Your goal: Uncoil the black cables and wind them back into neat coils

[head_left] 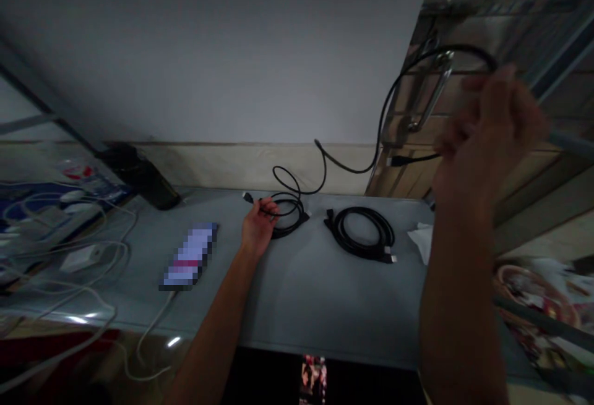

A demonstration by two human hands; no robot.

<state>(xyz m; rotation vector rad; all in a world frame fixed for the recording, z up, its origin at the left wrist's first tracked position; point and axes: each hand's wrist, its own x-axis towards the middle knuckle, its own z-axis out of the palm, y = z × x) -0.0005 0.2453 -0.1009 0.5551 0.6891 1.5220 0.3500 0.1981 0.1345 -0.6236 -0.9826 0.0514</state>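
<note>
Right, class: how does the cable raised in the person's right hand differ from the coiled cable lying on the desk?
The raised cable hangs in loose open curves, while the coiled cable lies in tight loops. The right hand grips the raised one; no hand touches the coiled one. Both are black cables with plugs.

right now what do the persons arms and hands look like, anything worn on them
The left hand and right hand are bare, with no gloves. The left forearm and right forearm show no sleeves, watch or bracelet within view. The right hand is blurred, so rings there cannot be told.
</note>
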